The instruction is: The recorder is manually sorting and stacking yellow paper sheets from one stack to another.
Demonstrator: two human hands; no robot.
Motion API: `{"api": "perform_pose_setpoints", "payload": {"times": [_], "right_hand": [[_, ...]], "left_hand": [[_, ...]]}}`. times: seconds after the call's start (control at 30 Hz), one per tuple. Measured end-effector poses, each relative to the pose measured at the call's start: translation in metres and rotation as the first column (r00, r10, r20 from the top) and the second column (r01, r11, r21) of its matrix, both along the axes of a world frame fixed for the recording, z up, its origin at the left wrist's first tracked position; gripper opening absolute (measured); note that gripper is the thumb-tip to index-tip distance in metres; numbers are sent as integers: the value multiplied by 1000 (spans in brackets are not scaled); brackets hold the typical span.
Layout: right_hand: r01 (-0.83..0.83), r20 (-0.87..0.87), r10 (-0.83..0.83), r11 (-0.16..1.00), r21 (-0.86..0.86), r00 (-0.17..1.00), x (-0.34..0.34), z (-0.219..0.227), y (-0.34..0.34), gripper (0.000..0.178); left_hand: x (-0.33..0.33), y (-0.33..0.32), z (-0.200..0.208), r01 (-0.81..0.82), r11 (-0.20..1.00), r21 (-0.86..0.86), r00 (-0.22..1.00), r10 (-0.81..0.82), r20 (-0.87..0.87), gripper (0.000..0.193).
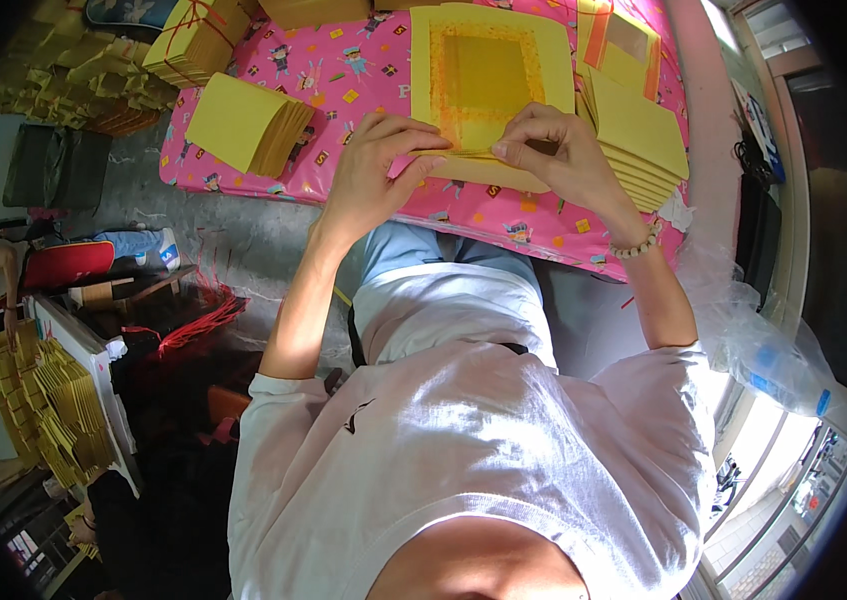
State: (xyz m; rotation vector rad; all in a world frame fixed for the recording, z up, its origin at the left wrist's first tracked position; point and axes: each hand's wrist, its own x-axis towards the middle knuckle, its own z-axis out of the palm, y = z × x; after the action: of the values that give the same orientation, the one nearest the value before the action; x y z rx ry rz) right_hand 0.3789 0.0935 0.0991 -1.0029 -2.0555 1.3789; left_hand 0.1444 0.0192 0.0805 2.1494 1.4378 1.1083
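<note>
Both my hands are at the near edge of a yellow board (425, 60) that lies on a pink patterned tablecloth. A darker rectangle with an orange-stained border (488, 75) covers the board's middle. My left hand (378, 165) has its fingers closed over a yellow paper (468, 158) at its left part, thumb below and fingers above. Farther right, my right hand (561, 150) pinches the same paper between thumb and forefinger. The paper's edge looks folded, but the fingers partly hide it. A beaded bracelet circles my right wrist.
Stacks of yellow paper envelopes stand on the table at left (243, 122) and right (643, 150). A red-tied bundle (188, 50) sits at the far left. At lower left, people sit by a table with more yellow stacks (53, 410). Clear plastic (768, 355) lies at right.
</note>
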Motion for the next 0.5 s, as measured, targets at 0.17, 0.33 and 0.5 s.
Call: {"api": "perform_pose_setpoints", "payload": {"times": [0.17,0.33,0.5], "right_hand": [[6,16,-7,1000,21,1000,-1,0,-2,10],[6,15,-7,1000,23,1000,-1,0,-2,11],[26,39,-23,996,-88,999,0,6,4,13]], "left_hand": [[0,-2,-1,3,1000,0,1000,-3,7,17],[0,-1,-3,1,1000,21,1000,-1,16,17],[2,7,6,-51,998,-48,998,52,20,16]]}}
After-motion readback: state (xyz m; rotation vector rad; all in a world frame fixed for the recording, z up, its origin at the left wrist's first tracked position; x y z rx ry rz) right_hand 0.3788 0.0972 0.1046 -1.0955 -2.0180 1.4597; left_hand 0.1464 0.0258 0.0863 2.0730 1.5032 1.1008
